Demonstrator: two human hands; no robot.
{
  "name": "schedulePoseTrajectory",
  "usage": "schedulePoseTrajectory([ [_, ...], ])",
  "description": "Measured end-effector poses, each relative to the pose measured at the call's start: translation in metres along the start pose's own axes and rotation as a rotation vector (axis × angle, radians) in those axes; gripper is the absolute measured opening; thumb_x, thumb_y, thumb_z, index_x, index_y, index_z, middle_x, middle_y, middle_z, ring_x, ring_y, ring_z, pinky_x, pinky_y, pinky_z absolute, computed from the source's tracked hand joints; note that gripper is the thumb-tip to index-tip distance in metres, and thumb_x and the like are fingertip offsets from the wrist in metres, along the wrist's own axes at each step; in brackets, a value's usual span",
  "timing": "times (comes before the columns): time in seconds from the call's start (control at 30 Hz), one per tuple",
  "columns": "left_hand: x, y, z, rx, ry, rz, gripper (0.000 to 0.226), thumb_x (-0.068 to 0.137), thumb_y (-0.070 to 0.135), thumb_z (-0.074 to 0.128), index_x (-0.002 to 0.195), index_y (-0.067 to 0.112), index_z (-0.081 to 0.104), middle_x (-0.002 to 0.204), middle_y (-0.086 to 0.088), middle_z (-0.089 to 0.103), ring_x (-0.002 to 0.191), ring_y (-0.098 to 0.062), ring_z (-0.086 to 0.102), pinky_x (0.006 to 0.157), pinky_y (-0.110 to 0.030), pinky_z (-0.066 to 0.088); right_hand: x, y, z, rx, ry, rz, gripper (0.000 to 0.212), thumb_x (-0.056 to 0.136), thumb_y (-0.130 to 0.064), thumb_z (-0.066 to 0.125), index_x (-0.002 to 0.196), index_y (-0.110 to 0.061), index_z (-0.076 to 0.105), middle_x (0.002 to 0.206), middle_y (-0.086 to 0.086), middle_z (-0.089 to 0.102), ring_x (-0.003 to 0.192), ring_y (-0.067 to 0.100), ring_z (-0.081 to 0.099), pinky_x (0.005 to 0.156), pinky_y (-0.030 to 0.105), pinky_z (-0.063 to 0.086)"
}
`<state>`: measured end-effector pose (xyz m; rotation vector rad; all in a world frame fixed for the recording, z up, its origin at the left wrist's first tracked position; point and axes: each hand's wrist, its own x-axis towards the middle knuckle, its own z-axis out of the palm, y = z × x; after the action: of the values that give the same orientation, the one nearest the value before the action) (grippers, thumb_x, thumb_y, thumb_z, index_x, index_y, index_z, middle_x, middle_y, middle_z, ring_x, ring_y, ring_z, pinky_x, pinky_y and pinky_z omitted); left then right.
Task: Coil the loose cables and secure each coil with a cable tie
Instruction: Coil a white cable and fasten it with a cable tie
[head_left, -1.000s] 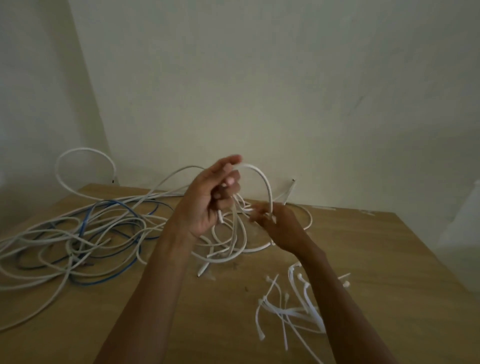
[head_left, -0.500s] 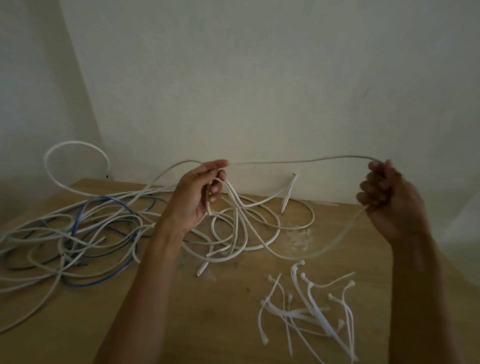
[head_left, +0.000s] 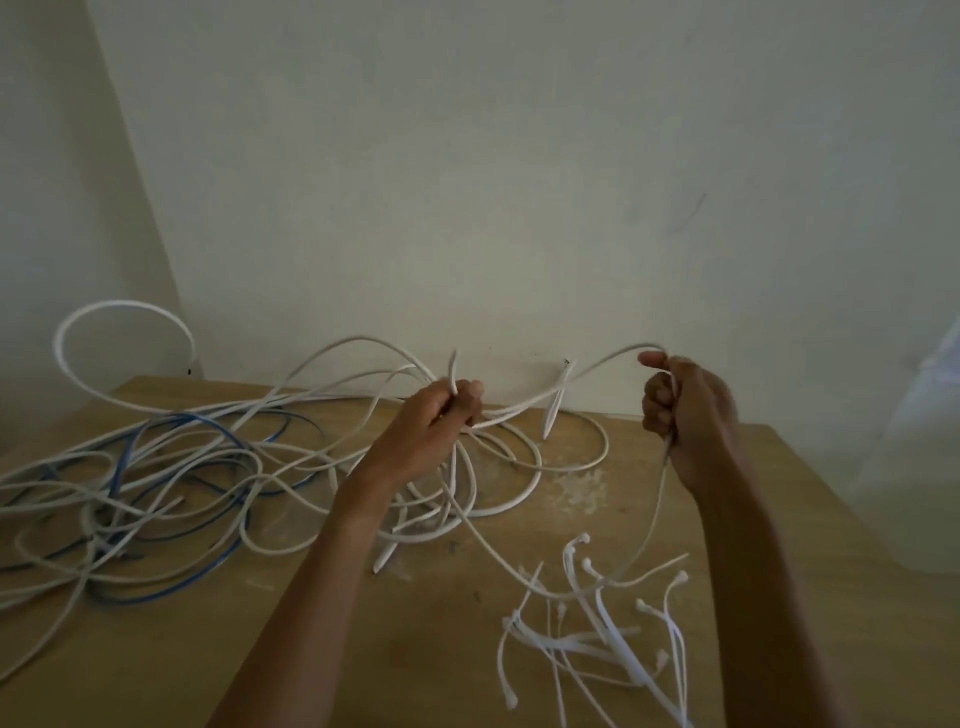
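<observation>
Cables (head_left: 171, 467) sprawl uncoiled beside the left hand (head_left: 431, 431), which grips just a few loops, while the right hand (head_left: 685, 415) clenches the next stretch, ties (head_left: 597, 639) unused below it.

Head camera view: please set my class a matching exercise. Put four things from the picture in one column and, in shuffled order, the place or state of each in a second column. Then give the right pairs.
Things
1. left hand
2. right hand
3. cable ties
4. blue cable

Places or states
A. tangled among white cables at the left of the table
B. loose heap on the table, near right
C. grips several gathered loops
D. grips one single strand, raised at the right

Pairs: 1-C, 2-D, 3-B, 4-A
</observation>
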<state>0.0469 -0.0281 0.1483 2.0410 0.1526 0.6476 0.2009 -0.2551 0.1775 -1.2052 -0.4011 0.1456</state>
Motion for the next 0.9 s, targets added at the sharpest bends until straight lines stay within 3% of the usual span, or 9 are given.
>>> schedulePoseTrajectory([
  [0.1, 0.005, 0.000, 0.007, -0.020, -0.016, -0.052, 0.060, 0.099, 0.062, 0.030, 0.100, 0.009, 0.057, 0.109, -0.009, 0.063, 0.098, -0.006, 0.059, 0.082, -0.016, 0.041, 0.004, 0.007, -0.009, 0.044, -0.054, 0.071, 0.031, 0.107, -0.014, 0.035, 0.105, -0.006, 0.064, 0.058, -0.005, 0.033, 0.044, 0.006, 0.027, 0.040, 0.020, 0.022],
  [0.2, 0.011, 0.000, 0.013, -0.373, -0.027, -0.019, 0.052, 0.099, 0.052, 0.022, 0.067, 0.018, 0.044, 0.080, -0.007, 0.062, 0.089, -0.021, 0.065, 0.096, -0.034, 0.046, 0.010, 0.012, -0.013, 0.165, -0.049, 0.188, 0.032, 0.108, -0.015, 0.033, 0.102, -0.005, 0.064, 0.054, -0.006, 0.032, 0.040, 0.005, 0.025, 0.036, 0.018, 0.023],
  [0.3, 0.012, 0.006, 0.016, -0.628, 0.011, 0.011, 0.055, 0.101, 0.055, 0.021, 0.057, 0.026, 0.037, 0.056, 0.002, 0.029, 0.051, -0.016, 0.038, 0.065, -0.031, 0.048, 0.013, 0.018, -0.013, 0.255, -0.040, 0.272, 0.033, 0.108, -0.015, 0.033, 0.100, -0.004, 0.062, 0.050, -0.008, 0.032, 0.037, 0.003, 0.025, 0.034, 0.017, 0.024],
  [0.37, 0.012, 0.011, 0.019, -0.765, 0.088, -0.038, 0.053, 0.106, 0.051, 0.030, 0.060, 0.024, 0.035, 0.053, 0.006, 0.022, 0.047, -0.011, 0.022, 0.048, -0.024, 0.033, 0.013, 0.021, -0.012, 0.321, -0.040, 0.301, 0.031, 0.108, -0.016, 0.035, 0.099, -0.004, 0.062, 0.050, -0.008, 0.033, 0.037, 0.003, 0.026, 0.035, 0.018, 0.027],
  [0.47, 0.011, 0.015, 0.021, -0.808, 0.124, -0.095, 0.042, 0.109, 0.035, 0.032, 0.073, 0.016, 0.042, 0.050, 0.008, 0.022, 0.042, -0.007, 0.019, 0.042, -0.022, 0.021, 0.011, 0.019, -0.006, 0.379, -0.069, 0.300, 0.030, 0.105, -0.015, 0.035, 0.097, -0.004, 0.061, 0.055, -0.006, 0.034, 0.041, 0.005, 0.030, 0.038, 0.019, 0.030],
  [0.57, 0.010, 0.014, 0.025, -0.827, 0.061, -0.141, 0.031, 0.110, 0.021, 0.031, 0.086, 0.013, 0.049, 0.053, 0.006, 0.026, 0.044, -0.008, 0.024, 0.044, -0.022, 0.031, 0.003, 0.008, 0.004, 0.334, -0.164, 0.229, 0.032, 0.103, -0.013, 0.034, 0.105, -0.003, 0.064, 0.065, -0.001, 0.037, 0.049, 0.008, 0.035, 0.044, 0.020, 0.034],
  [0.7, 0.010, 0.018, 0.029, -0.979, 0.033, -0.289, 0.038, 0.109, 0.028, 0.032, 0.073, 0.018, 0.038, 0.059, 0.004, 0.025, 0.047, -0.009, 0.022, 0.045, -0.022, 0.029, -0.018, -0.006, 0.020, -0.054, -0.354, -0.069, 0.029, 0.107, -0.012, 0.043, 0.124, -0.006, 0.066, 0.074, 0.004, 0.054, 0.058, 0.011, 0.046, 0.052, 0.020, 0.038],
  [0.8, 0.012, 0.019, 0.031, -1.070, 0.057, -0.306, 0.044, 0.109, 0.035, 0.035, 0.069, 0.018, 0.036, 0.058, 0.002, 0.028, 0.045, -0.010, 0.028, 0.044, -0.022, 0.033, -0.030, -0.006, 0.038, -0.229, -0.343, -0.231, 0.018, 0.100, -0.010, 0.057, 0.110, -0.007, 0.072, 0.074, 0.006, 0.066, 0.058, 0.013, 0.047, 0.052, 0.020, 0.039],
  [0.9, 0.011, 0.022, 0.033, -1.094, 0.027, -0.287, 0.045, 0.109, 0.033, 0.034, 0.075, 0.010, 0.052, 0.064, -0.005, 0.052, 0.052, -0.016, 0.051, 0.052, -0.028, 0.049, -0.040, -0.003, 0.053, -0.313, -0.427, -0.266, 0.009, 0.095, -0.009, 0.065, 0.096, -0.009, 0.074, 0.079, 0.012, 0.073, 0.057, 0.014, 0.054, 0.054, 0.023, 0.045],
])
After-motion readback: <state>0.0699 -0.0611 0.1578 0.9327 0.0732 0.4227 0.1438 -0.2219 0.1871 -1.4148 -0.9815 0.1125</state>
